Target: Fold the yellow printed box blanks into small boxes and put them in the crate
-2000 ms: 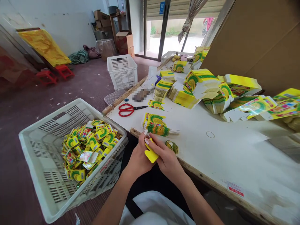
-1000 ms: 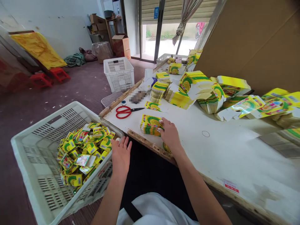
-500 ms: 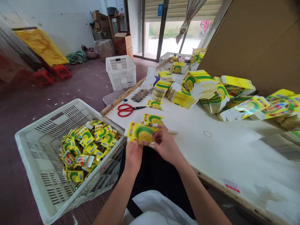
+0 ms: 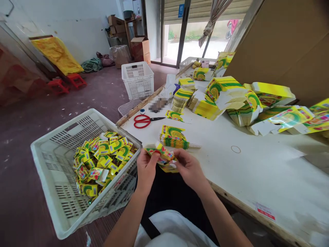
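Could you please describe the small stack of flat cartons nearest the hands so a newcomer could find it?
Follow the near edge of the white table to where the left hand and right hand grip a half-folded carton. Just beyond them lies the small stack of flat cartons. Unlike the bigger tumbled piles farther back, it sits alone and low, just right of the red scissors.

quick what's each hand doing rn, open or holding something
Left hand: closed, pinching the left end of the yellow carton.
Right hand: closed, pinching the right end of the same yellow carton.
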The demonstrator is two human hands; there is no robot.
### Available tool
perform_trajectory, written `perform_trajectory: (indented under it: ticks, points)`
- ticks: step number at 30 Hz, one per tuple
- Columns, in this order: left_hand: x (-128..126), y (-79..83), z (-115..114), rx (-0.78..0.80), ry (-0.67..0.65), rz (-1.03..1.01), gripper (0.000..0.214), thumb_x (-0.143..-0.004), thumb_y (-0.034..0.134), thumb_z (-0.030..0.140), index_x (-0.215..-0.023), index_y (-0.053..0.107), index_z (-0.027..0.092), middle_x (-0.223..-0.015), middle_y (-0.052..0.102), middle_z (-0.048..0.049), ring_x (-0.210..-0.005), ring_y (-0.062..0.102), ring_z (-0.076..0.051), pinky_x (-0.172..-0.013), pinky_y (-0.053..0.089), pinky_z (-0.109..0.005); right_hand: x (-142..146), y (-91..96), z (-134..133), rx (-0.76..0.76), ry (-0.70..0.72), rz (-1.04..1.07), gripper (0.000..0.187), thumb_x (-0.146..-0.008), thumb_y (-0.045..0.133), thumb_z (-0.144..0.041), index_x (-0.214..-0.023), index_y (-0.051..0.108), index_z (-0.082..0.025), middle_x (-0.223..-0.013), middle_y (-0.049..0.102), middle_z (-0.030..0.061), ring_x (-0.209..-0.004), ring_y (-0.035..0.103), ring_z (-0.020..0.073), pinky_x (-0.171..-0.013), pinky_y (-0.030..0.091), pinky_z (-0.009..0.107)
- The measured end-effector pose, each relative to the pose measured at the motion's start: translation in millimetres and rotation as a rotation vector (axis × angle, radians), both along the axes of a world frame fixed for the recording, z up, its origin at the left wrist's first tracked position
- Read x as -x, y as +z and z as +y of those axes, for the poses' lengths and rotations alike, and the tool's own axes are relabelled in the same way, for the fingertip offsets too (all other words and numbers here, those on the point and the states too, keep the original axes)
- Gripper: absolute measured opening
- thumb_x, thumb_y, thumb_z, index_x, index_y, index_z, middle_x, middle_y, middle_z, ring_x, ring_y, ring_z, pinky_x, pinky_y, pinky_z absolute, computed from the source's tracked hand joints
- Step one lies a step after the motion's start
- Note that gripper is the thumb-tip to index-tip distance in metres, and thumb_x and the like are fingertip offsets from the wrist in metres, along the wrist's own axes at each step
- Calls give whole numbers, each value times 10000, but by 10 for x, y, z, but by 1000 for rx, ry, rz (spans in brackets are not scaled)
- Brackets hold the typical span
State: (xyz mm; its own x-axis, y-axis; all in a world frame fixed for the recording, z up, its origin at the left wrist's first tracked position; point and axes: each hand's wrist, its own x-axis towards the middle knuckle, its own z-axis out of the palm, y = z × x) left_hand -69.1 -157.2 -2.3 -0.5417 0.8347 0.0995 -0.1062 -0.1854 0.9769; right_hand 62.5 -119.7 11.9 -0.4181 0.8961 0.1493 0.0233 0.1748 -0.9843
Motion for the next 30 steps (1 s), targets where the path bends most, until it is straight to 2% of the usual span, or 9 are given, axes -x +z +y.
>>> perform_trajectory:
  ticks: [5, 8, 12, 15, 18, 21, 23, 26, 30]
  points:
    - [92, 52, -42, 9, 49, -12, 355, -851, 601, 488, -1009, 666, 176, -1025, 705, -73, -986, 666, -225, -913, 531, -380, -220, 50, 144, -292, -169, -146, 225, -814, 532, -176, -898, 728, -247, -838, 741, 27, -773, 665, 212, -704, 549, 347]
    - [172, 181, -95, -110, 135, 257, 489, -867, 586, 467, -1285, 523, 220, -1334, 575, -107, -1270, 522, -238, -1105, 381, -415, -311, 142, 166, -571, -241, -342, 316, -864, 506, -117, -933, 753, -302, -889, 754, 33, -849, 638, 233, -822, 518, 428]
    - [204, 331, -116, 77, -196, 725, 782, -626, 815, 381, -1306, 474, 200, -1339, 556, -144, -1282, 495, -324, -1089, 382, -496, -273, 193, 60, -822, -36, -408, 367, -881, 543, -84, -981, 722, -388, -910, 747, -30, -983, 624, 215, -1109, 314, 511]
    - [134, 338, -103, 265, -388, 772, 576, -667, 765, 311, -1182, 525, 214, -1085, 677, -69, -978, 661, -260, -864, 540, -412, -203, 156, -26, -715, -173, -277, 514, -859, 596, -140, -1300, 538, -398, -1278, 630, 3, -1287, 485, 252, -1172, 221, 548]
    - [29, 267, -118, 251, -327, 813, 593, -677, 754, 335, -1191, 484, 213, -1023, 676, -55, -905, 672, -246, -795, 551, -375, -163, 78, -40, -303, -295, -50, 745, -843, 643, -301, -1489, 271, -305, -1497, 421, 105, -1358, 423, 296, -1095, 373, 549]
    - [-55, 181, -157, 119, -338, 917, 678, -683, 742, 297, -1270, 410, 225, -1151, 638, -92, -1016, 654, -267, -859, 532, -391, -131, -9, -25, 158, -36, 157, 633, -864, 598, -446, -1432, 398, -251, -1379, 562, 138, -1227, 570, 299, -990, 493, 512]
    - [-80, 148, -177, 17, -360, 962, 635, -701, 701, 232, -1258, 398, 237, -1183, 611, -94, -1035, 644, -254, -859, 527, -376, -112, -47, -25, 316, 80, 217, 622, -823, 633, -517, -1364, 498, -240, -1288, 638, 130, -1188, 602, 305, -992, 492, 511]
    - [-73, 138, -182, -21, -350, 966, 494, -701, 650, 173, -1141, 436, 239, -1087, 608, -63, -949, 651, -224, -795, 531, -342, -106, -56, -49, 282, 96, 176, 653, -828, 615, -550, -1384, 489, -233, -1291, 640, 130, -1203, 596, 302, -1033, 456, 515]
    - [-60, 81, -147, 133, -414, 925, 510, -698, 630, 177, -1160, 418, 228, -1006, 606, -54, -838, 656, -219, -712, 545, -347, -128, -12, -115, -143, 131, -48, 580, -891, 575, -323, -1447, 424, -258, -1456, 499, 105, -1352, 455, 283, -1115, 379, 491]
